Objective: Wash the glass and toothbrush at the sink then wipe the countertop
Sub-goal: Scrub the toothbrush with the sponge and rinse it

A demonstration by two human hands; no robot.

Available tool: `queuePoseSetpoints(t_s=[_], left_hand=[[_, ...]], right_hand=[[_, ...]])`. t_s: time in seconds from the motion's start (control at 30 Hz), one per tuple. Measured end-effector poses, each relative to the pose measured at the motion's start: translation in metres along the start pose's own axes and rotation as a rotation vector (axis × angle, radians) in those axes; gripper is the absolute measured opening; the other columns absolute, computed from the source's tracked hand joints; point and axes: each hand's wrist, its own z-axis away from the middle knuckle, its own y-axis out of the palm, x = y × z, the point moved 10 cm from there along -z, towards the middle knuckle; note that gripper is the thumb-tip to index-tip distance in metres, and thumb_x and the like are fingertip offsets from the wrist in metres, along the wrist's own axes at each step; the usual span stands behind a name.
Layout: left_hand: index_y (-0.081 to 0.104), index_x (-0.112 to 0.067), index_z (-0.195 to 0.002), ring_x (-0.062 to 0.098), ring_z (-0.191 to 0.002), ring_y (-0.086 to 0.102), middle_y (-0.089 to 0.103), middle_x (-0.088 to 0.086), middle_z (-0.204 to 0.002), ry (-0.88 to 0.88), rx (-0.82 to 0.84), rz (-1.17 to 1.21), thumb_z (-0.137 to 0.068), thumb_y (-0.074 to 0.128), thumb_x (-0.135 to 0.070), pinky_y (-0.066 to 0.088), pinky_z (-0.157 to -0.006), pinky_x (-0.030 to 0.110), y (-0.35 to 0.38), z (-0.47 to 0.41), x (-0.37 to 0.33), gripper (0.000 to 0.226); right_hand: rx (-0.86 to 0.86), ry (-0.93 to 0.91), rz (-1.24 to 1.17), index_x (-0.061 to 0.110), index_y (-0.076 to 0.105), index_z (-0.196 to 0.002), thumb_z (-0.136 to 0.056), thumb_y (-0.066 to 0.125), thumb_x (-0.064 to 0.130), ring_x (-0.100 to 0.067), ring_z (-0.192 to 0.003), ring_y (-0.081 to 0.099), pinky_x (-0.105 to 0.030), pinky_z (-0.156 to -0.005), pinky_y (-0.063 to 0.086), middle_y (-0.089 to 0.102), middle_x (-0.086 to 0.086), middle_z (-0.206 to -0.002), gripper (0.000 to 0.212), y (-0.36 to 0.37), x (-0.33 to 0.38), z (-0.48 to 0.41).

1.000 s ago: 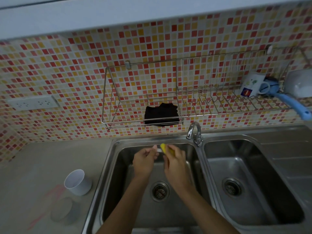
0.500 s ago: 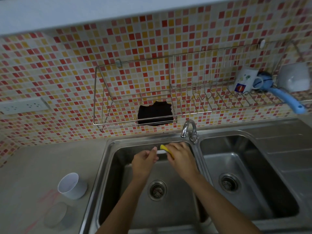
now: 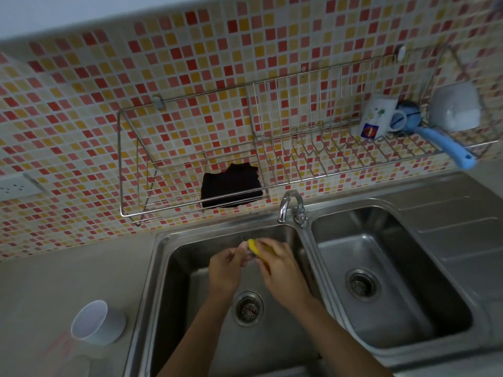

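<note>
While the left hand point(image 3: 226, 268) closes its grip on the largely hidden toothbrush point(image 3: 249, 254) over the left basin of the sink point(image 3: 174, 270), the right hand point(image 3: 283, 270) has its grip clamped on a yellow sponge point(image 3: 253, 244) against it. A white cup point(image 3: 95, 322) sits on the worktop point(image 3: 40, 289), left of the sink.

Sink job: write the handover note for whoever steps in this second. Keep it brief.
Hands: the left grip pinches a small thing, probably the toothbrush, mostly hidden. The right grip holds a yellow sponge against it, over the left basin.
Things: the white cup lies tipped on the countertop left of the sink. A black cloth sits in the wire rack.
Done: cannot tell whether the cup is washed.
Left: finish scrubbing, rinse, then wipe the countertop, probably with the cloth.
</note>
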Motion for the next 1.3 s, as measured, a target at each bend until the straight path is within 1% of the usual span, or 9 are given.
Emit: queuePoseSetpoints(t_s=[0.1,0.23,0.4,0.63,0.73,0.83,0.93,1.13,1.3], left_hand=[[0.075,-0.008,-0.075,0.008,-0.06,0.061,0.069,0.001,-0.064,-0.058,-0.032,0.058,-0.093,0.062,-0.027,0.049,-0.065,0.022,0.008,0.0,0.006,0.029],[0.071,-0.017,-0.069,0.008,-0.064,0.06,0.065,-0.006,-0.064,0.01,0.011,-0.139,-0.093,0.06,-0.031,0.042,-0.06,0.019,0.021,-0.01,0.001,0.03],[0.068,-0.03,-0.085,-0.005,-0.073,0.059,0.064,-0.019,-0.075,0.098,0.213,-0.374,-0.091,0.063,-0.027,0.038,-0.06,0.003,0.049,-0.023,-0.009,0.009],[0.071,-0.018,-0.091,-0.013,-0.069,0.063,0.069,-0.015,-0.077,0.182,0.301,-0.253,-0.081,0.076,-0.015,0.044,-0.065,0.001,0.082,-0.039,-0.028,0.012],[0.073,-0.02,-0.092,-0.011,-0.073,0.065,0.072,-0.012,-0.08,0.217,0.318,-0.239,-0.082,0.074,-0.016,0.044,-0.066,0.0,0.088,-0.042,-0.033,0.011],[0.072,-0.024,-0.096,-0.008,-0.079,0.067,0.073,-0.011,-0.085,0.226,0.34,-0.234,-0.084,0.072,-0.017,0.045,-0.069,0.0,0.092,-0.042,-0.033,0.014],[0.074,-0.022,-0.096,0.0,-0.081,0.07,0.075,-0.008,-0.088,0.228,0.328,-0.165,-0.083,0.073,-0.013,0.053,-0.077,0.012,0.094,-0.043,-0.035,0.016],[0.075,-0.02,-0.099,0.001,-0.084,0.071,0.075,-0.012,-0.089,0.239,0.328,-0.154,-0.084,0.072,-0.011,0.055,-0.082,0.022,0.096,-0.042,-0.032,0.018],[0.075,-0.014,-0.1,-0.004,-0.084,0.07,0.076,-0.007,-0.092,0.283,0.278,-0.198,-0.084,0.071,-0.011,0.054,-0.084,0.015,0.087,-0.043,-0.034,0.017]], right_hand=[[-0.112,0.193,-0.03,0.026,0.054,-0.133,-0.092,0.056,0.019,-0.021,-0.11,0.048,-0.031,-0.092,0.047,0.055,0.0,-0.13,0.041,-0.007,-0.032,0.001],[-0.026,0.086,-0.008,0.025,0.056,-0.129,-0.089,0.055,0.017,-0.019,-0.105,0.053,-0.031,-0.091,0.049,0.059,0.004,-0.123,0.04,0.012,-0.031,0.007],[-0.154,0.47,0.018,0.02,0.058,-0.119,-0.084,0.056,0.01,-0.028,-0.096,0.058,-0.036,-0.083,0.05,0.065,-0.007,-0.108,0.037,-0.016,-0.142,-0.002],[0.086,0.533,-0.036,0.017,0.046,-0.132,-0.088,0.055,0.012,-0.037,-0.096,0.06,-0.043,-0.081,0.052,0.064,-0.017,-0.107,0.045,0.011,-0.187,-0.047],[0.219,0.451,-0.046,0.021,0.046,-0.131,-0.088,0.057,0.014,-0.033,-0.097,0.063,-0.036,-0.079,0.051,0.065,-0.012,-0.11,0.045,0.033,-0.177,-0.049],[0.163,0.502,-0.207,0.026,0.046,-0.134,-0.089,0.058,0.014,-0.021,-0.097,0.062,-0.027,-0.082,0.046,0.064,-0.003,-0.11,0.048,0.029,-0.176,-0.043],[-0.047,0.741,-0.418,0.025,0.051,-0.135,-0.091,0.051,0.01,-0.016,-0.09,0.059,-0.024,-0.079,0.043,0.062,0.002,-0.103,0.047,0.012,-0.196,-0.019],[-0.206,1.121,-0.964,0.009,0.063,-0.102,-0.092,0.041,0.001,-0.028,-0.077,0.056,-0.019,-0.044,0.048,0.06,-0.017,-0.09,0.025,0.026,-0.209,0.043],[-0.181,1.176,-1.034,0.012,0.059,-0.088,-0.087,0.039,0.0,-0.032,-0.076,0.055,-0.032,-0.055,0.048,0.056,-0.021,-0.088,0.024,0.036,-0.205,0.067]])
